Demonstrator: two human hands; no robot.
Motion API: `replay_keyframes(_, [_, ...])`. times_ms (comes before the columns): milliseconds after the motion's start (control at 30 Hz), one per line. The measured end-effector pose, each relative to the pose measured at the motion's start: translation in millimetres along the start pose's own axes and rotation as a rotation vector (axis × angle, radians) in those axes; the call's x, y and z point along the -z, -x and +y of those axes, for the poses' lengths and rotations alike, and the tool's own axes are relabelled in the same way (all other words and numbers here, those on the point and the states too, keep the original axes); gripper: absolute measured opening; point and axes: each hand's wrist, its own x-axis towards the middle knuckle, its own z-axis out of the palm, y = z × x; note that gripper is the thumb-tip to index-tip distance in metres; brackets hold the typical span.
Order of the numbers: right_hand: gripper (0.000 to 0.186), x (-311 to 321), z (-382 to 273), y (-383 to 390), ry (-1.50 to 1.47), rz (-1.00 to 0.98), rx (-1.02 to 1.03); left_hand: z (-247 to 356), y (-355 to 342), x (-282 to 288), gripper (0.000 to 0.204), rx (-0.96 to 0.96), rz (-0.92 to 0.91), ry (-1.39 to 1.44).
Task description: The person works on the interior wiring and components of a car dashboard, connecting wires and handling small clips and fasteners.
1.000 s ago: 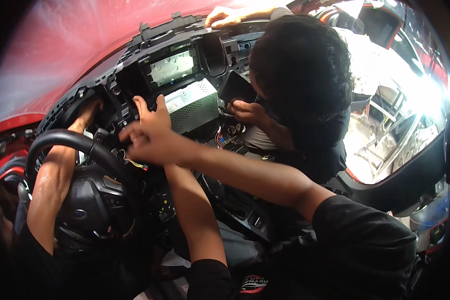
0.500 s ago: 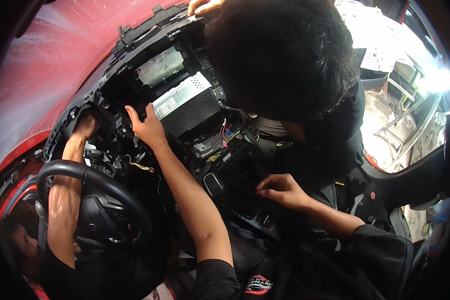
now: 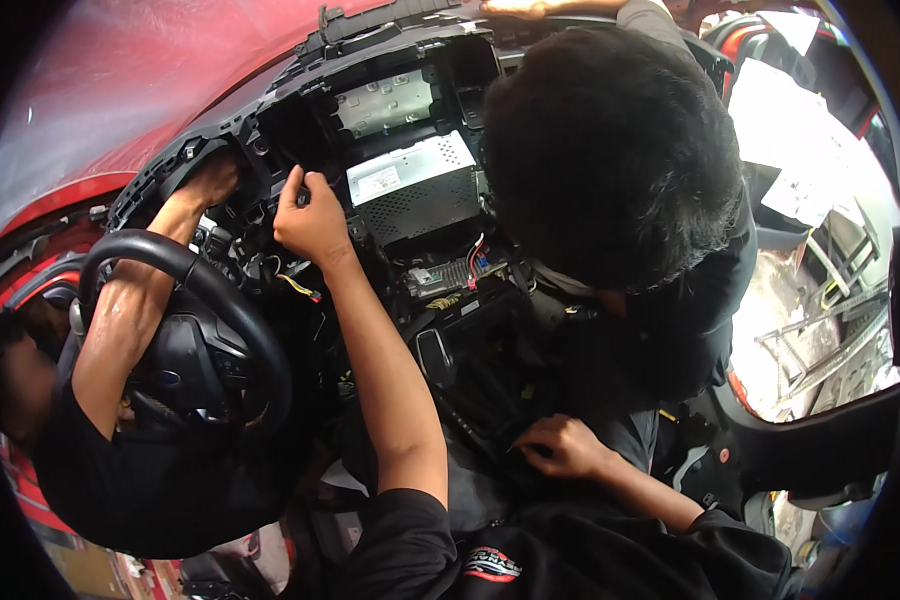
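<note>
We hold our left hand (image 3: pixel 312 222) at the dashboard, fingers partly bent and thumb and forefinger apart at the tips; we cannot tell whether it grips anything. The silver metal box (image 3: pixel 418 205) lies just beside it, to the right, in front of the far metal panel (image 3: pixel 385 102). Our right hand (image 3: pixel 562 447) is loosely curled, nearer and well apart from the box; we cannot make out anything in it.

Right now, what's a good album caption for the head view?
Left hand beside a silver metal box at an opened-up dashboard; right hand lower down.
</note>
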Motion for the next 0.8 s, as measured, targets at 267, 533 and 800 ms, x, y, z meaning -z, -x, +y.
replay_keyframes(267, [0.027,-5,-1,0,0.0,-0.014,-0.034,-21,-22,11,0.075,-0.123,0.196,-0.433])
replay_keyframes(533, [0.035,-11,12,6,0.09,-0.144,-0.113,-14,-43,-14,0.078,0.096,-0.049,-0.496])
replay_keyframes(800, [0.039,-10,13,4,0.062,-0.18,-0.136,-4,-41,-7,0.054,0.029,-0.017,-0.54])
